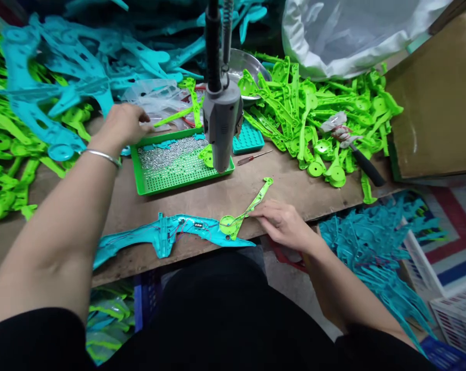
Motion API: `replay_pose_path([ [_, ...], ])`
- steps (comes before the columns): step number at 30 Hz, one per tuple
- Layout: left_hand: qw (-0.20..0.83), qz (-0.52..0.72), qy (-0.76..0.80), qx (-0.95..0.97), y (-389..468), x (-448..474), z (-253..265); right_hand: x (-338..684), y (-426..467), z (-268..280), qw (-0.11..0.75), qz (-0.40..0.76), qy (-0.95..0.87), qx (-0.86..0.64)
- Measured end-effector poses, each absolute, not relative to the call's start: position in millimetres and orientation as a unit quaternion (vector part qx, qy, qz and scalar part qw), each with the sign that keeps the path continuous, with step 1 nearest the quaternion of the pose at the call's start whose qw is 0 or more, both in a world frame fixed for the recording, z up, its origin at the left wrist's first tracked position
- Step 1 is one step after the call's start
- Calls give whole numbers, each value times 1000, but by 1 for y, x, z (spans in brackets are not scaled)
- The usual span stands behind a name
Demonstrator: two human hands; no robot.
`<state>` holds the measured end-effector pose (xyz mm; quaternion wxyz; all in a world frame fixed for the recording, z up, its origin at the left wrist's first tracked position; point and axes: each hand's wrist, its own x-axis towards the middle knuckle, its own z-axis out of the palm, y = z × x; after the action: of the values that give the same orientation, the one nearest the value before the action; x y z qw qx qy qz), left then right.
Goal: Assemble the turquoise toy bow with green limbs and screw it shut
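Observation:
A turquoise bow-shaped plastic shell point(140, 237) lies hollow side up at the table's front edge, with thin wires and a small metal coil-like part in it. A lime-green plastic limb point(261, 196), with a round end, sits at the shell's right end; a thin wire runs along it. My right hand point(281, 224) is closed, pinching at the limb's middle. Farther back, my left hand point(127, 123) is stretched over the screw tray's left corner. Its fingertips are closed at the tip of another lime-green plastic part point(175, 116), slightly blurred.
A green perforated tray point(155, 184) holds many small screws. Above it hangs a grey electric screwdriver point(222, 123). Behind lie turquoise shells point(82, 67) and lime-green part piles point(302, 103). A small screwdriver point(254, 157), black-handled tool point(368, 165) and cardboard box point(437, 103) are at right.

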<state>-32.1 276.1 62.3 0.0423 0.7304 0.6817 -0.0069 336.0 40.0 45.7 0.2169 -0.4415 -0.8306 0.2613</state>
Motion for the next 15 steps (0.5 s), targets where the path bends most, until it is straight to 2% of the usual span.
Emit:
replay_pose_path([
  [5, 21, -88, 640, 763, 315, -51, 39, 347, 33, 45, 232, 257, -813, -469],
  [9, -23, -133, 609, 782, 293, -41, 50, 353, 28, 44, 248, 245, -796, -496],
  [12, -67, -84, 630, 769, 263, -31, 69, 352, 27, 48, 260, 231, -791, -504],
  [15, -50, 9, 669, 742, 243, -30, 79, 348, 29, 52, 275, 216, -786, -510],
])
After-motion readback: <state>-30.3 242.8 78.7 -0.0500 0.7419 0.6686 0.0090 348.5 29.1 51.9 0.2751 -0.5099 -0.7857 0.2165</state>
